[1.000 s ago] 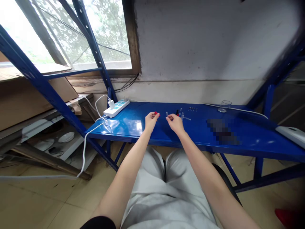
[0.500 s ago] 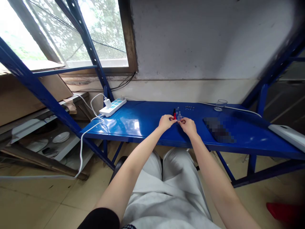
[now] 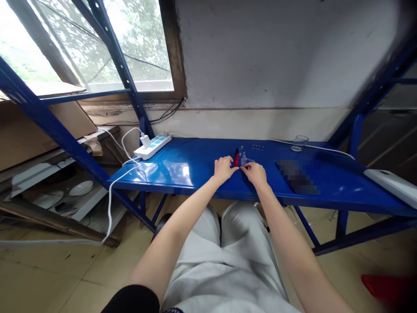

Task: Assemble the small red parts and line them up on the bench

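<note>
On the blue tabletop, a small red-and-black stick-like item (image 3: 236,159) stands or lies between my hands; its exact kind is too small to tell. Close beside it is a cluster of small clear plastic pieces (image 3: 243,159). My left hand (image 3: 223,169) is at the left of the red item, fingers apart, its thumb reaching toward the near end of that item. At the near side of the clear pieces, my right hand (image 3: 256,173) has thumb and forefinger pinched together. What lies between those fingertips is too small to make out.
Several tiny pieces (image 3: 257,147) lie in a row farther back. A clear glass (image 3: 299,143) stands at the back right, near a blurred dark flat object (image 3: 296,177). A white power strip (image 3: 153,146) with cables sits at the left, and a white device (image 3: 391,184) at the right edge.
My left fingers have opened away from the red item, which now shows more fully. My right hand stays pinched by the clear pieces. The view has shifted slightly.
</note>
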Motion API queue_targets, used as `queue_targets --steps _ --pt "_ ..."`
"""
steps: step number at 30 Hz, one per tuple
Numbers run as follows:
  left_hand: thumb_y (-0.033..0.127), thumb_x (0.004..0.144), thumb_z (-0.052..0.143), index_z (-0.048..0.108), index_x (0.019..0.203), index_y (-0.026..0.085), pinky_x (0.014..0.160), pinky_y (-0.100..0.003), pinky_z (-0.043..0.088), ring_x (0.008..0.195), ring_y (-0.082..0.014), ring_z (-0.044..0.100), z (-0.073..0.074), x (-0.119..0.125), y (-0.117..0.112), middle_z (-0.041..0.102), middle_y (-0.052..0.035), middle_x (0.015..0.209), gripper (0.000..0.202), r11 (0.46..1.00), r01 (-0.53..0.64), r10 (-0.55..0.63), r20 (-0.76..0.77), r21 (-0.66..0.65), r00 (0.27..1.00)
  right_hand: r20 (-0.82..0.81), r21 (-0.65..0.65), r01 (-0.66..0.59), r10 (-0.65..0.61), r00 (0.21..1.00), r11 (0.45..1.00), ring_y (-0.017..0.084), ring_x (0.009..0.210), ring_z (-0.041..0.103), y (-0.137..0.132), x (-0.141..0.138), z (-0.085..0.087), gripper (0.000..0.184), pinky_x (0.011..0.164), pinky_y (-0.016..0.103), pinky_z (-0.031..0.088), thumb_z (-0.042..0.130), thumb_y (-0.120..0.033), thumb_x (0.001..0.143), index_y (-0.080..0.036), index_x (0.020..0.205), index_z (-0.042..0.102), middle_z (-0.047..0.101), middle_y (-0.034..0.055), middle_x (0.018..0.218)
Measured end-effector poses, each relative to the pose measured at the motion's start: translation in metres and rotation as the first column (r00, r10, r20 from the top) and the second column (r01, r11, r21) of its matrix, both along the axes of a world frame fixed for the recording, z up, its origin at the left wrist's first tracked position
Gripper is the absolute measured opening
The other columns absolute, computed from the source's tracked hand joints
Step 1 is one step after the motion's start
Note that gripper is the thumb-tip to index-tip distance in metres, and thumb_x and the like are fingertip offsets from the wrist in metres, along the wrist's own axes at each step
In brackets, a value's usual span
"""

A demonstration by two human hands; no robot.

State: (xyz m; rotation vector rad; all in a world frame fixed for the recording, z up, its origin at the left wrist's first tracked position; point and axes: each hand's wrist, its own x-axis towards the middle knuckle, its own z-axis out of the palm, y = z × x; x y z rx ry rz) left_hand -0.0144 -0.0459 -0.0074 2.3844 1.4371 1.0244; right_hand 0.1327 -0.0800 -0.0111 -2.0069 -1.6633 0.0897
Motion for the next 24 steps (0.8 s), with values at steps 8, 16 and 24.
queue_targets --steps 8,16,24 --pt "0.027 0.087 0.039 0.054 0.114 0.018 0.080 -0.033 0.032 0.093 -0.0209 0.050 0.007 -0.009 -0.014 0.059 -0.0097 0.101 0.032 0.951 0.237 -0.180 -0.263 0.201 0.948 0.012 0.032 0.000 0.000 1.000 0.999 0.020 0.077 0.061 0.002 0.001 -0.005 0.025 0.062 0.027 0.041 0.053 -0.038 0.077 -0.021 0.086 0.068 0.067 0.0062 0.081" --pt "0.020 0.086 0.038 0.060 0.100 0.020 0.078 -0.032 0.035 0.086 -0.0189 0.053 0.001 -0.009 -0.008 0.061 -0.0074 0.097 0.027 0.965 0.191 -0.164 -0.156 0.181 0.974 0.020 0.055 -0.010 0.009 1.000 0.998 0.020 0.078 0.061 0.003 0.001 -0.007 0.024 0.063 0.027 0.040 0.053 -0.038 0.077 -0.021 0.084 0.068 0.067 0.0063 0.082" --pt "0.021 0.082 0.047 0.058 0.088 0.020 0.071 -0.027 0.039 0.076 -0.0161 0.055 0.004 -0.029 0.003 0.061 -0.0050 0.089 0.012 0.985 0.108 -0.130 0.173 0.131 0.976 -0.014 0.098 -0.073 0.075 0.997 0.992 0.018 0.069 0.058 -0.004 -0.002 -0.002 0.021 0.054 0.025 0.034 0.050 -0.036 0.079 -0.020 0.079 0.063 0.063 0.0043 0.071"
